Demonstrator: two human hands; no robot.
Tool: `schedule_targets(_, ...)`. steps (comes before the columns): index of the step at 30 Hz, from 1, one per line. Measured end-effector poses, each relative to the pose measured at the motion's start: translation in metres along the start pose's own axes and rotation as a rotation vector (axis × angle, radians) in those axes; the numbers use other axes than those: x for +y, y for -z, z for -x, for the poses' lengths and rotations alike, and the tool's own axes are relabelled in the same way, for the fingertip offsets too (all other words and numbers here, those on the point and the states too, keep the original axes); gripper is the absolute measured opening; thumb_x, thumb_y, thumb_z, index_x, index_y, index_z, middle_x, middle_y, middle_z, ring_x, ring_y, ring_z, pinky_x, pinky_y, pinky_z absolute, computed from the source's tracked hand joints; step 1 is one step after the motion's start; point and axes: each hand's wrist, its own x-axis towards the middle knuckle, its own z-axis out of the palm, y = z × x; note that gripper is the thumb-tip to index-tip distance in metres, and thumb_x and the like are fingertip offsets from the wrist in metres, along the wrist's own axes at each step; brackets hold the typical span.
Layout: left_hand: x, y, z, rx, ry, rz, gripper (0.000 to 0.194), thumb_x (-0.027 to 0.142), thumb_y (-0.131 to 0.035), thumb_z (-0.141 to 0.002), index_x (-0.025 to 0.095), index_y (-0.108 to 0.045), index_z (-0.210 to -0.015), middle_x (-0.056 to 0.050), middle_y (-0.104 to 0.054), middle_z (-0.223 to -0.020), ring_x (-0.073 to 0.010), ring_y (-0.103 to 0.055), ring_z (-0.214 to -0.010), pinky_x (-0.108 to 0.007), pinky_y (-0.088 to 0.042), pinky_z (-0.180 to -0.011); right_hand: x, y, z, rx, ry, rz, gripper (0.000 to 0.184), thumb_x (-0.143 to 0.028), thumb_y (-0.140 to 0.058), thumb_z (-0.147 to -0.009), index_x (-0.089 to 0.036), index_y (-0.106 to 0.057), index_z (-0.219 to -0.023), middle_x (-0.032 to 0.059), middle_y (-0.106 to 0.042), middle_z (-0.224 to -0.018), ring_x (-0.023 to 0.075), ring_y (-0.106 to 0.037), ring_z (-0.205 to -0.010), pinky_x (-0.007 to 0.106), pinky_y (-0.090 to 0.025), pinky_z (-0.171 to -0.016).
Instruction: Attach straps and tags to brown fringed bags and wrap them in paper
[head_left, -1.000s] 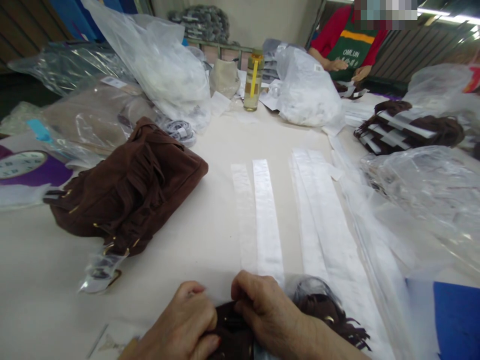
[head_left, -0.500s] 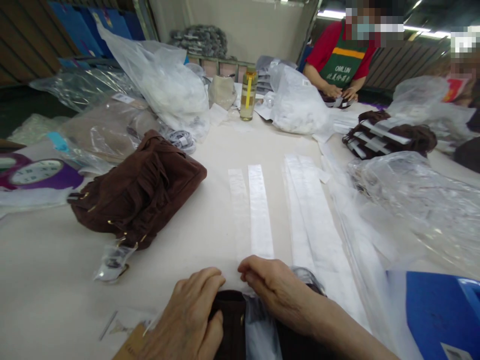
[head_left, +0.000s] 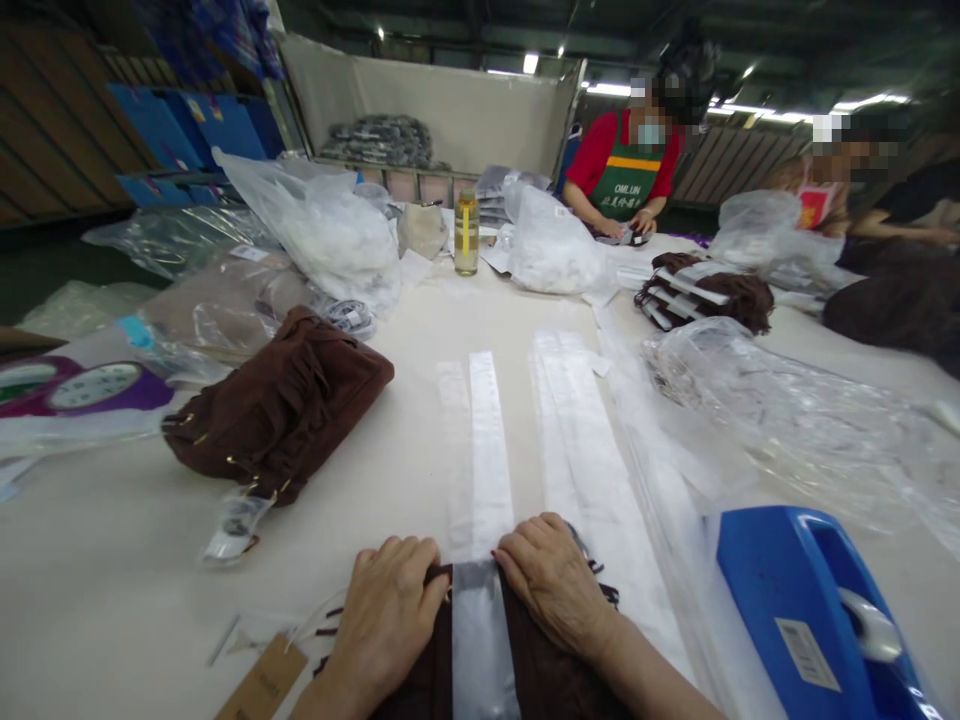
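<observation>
At the bottom centre lies a dark brown bag, only partly in view, with fringe ends showing at its sides. A pale translucent strip runs down its middle, its top end at the bag's upper edge. My left hand is closed on that edge left of the strip, thumb toward me. My right hand grips the edge on the other side, fingers curled over. A brown card tag on a string lies by my left wrist. Beyond the hands, white strips lie flat on the table.
Another brown fringed bag rests at left, near tape rolls. A blue tape dispenser stands at right, below clear plastic bags. A bottle stands at the back. Across the table, a person in a green apron works.
My hands have moved from loosely apart onto the bag's upper edge. The strip now lies straight down the middle between them. The view has tilted up and shifted right.
</observation>
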Motion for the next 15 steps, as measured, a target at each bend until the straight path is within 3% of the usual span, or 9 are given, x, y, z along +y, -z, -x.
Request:
schedule_targets(4,-0.002,-0.004,-0.001,0.046,0.025,0.014,0.016,0.020,-0.041,-0.086,0.025,-0.056,-0.088,0.001,-0.064,-0.086,-0.0184,-0.055,-0.088,-0.033,-0.033,-0.075,0.005,-0.004,-0.001,0.029,0.016,0.038,0.027,-0.024,-0.039,-0.093,-0.017,-0.058,-0.076,0.0024,-0.056,-0.071,0.0159,-0.050,-0.072,0.031,-0.032,-0.074)
schedule_targets(9,-0.001,-0.003,-0.002,0.084,0.019,-0.071,0.019,0.024,-0.038,-0.089,0.025,-0.056,-0.093,-0.002,-0.065,-0.091,-0.0213,-0.056,-0.092,-0.035,-0.034,-0.076,0.004,0.000,-0.008,-0.016,0.031,0.049,0.021,-0.028,-0.042,-0.093,-0.021,-0.062,-0.092,0.0030,-0.062,-0.081,0.0161,-0.055,-0.082,0.030,-0.035,-0.078)
schedule_targets(12,0.002,0.000,-0.002,0.073,0.017,-0.115,0.019,0.024,-0.038,-0.088,0.024,-0.057,-0.090,-0.003,-0.066,-0.086,-0.0227,-0.058,-0.088,-0.035,-0.036,-0.073,-0.010,0.015,-0.008,-0.028,-0.002,0.074,0.018,-0.027,-0.048,-0.090,-0.019,-0.064,-0.089,0.0054,-0.065,-0.085,0.0191,-0.057,-0.086,0.035,-0.037,-0.083)
schedule_targets(15,0.004,0.000,0.000,0.095,0.009,-0.154,0.020,0.025,-0.038,-0.089,0.023,-0.057,-0.090,-0.004,-0.066,-0.088,-0.0241,-0.058,-0.090,-0.038,-0.037,-0.074,-0.036,0.030,0.009,0.020,-0.030,0.080,0.023,-0.027,-0.044,-0.092,-0.018,-0.059,-0.107,0.0090,-0.062,-0.109,0.0215,-0.053,-0.106,0.042,-0.030,-0.098)
